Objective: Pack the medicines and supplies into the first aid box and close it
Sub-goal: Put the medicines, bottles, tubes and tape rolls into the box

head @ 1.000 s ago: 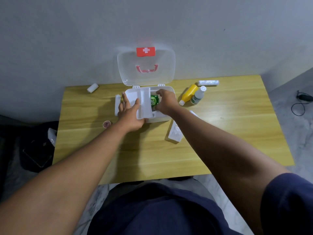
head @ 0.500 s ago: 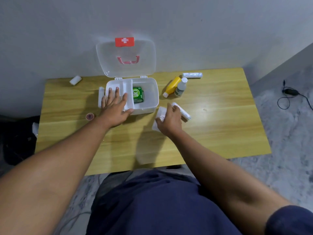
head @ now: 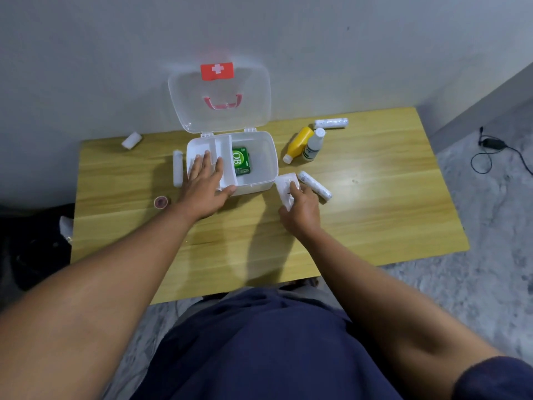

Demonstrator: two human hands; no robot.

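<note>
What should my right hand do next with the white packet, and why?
Probably lift the white packet and set it in the box beside the green pack. Your right hand is already on it, that compartment has bare space, the lid stands open, and your left hand steadies the box.

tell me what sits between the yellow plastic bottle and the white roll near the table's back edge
In the head view, a small white-capped clear bottle lies between the yellow plastic bottle and the white roll, right beside the yellow one.
</note>
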